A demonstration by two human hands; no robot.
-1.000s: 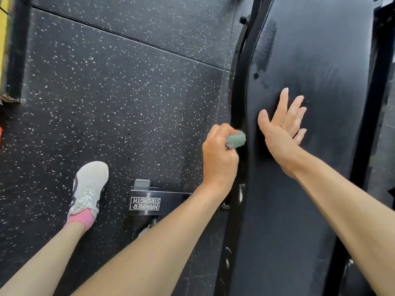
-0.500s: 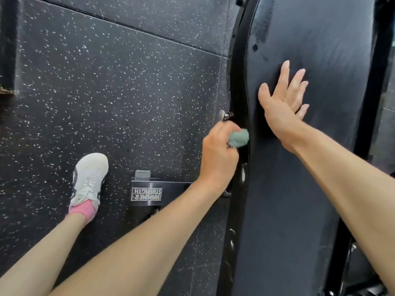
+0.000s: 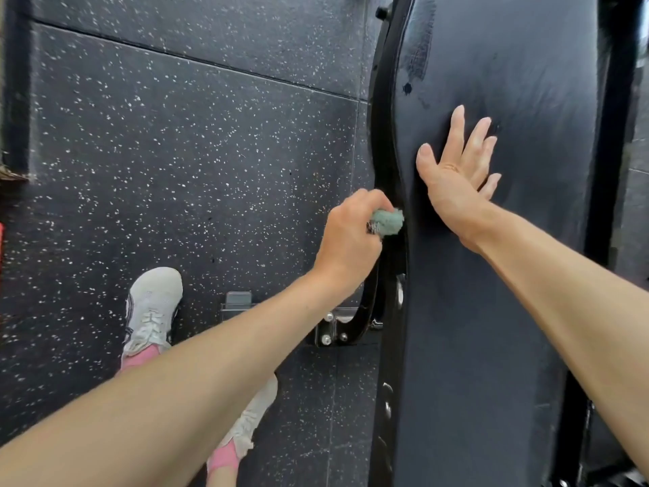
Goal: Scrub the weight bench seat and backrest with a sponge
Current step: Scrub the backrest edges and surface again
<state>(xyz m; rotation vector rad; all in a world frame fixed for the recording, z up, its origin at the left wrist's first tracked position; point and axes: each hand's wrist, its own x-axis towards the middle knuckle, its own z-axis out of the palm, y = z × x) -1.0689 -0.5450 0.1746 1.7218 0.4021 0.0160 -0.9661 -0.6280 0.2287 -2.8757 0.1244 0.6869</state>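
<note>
The long black padded bench backrest (image 3: 491, 311) runs up the right half of the view, with a damp smear near its top left. My left hand (image 3: 351, 240) grips a crumpled green sponge (image 3: 388, 222) and holds it against the pad's left side edge. Flat on the pad's top surface lies my right hand (image 3: 456, 170), fingers straight and spread, just right of the sponge.
The bench's black metal frame (image 3: 381, 135) follows the pad's left edge, with a bolted foot bracket (image 3: 337, 328) on the floor. Black speckled rubber flooring (image 3: 175, 152) fills the left. My two white shoes (image 3: 151, 311) stand beside the bench base.
The view shifted, and my second shoe has come into view at the bottom. My left hand stays at the pad's left edge with the sponge. My right hand keeps pressing on the pad.
</note>
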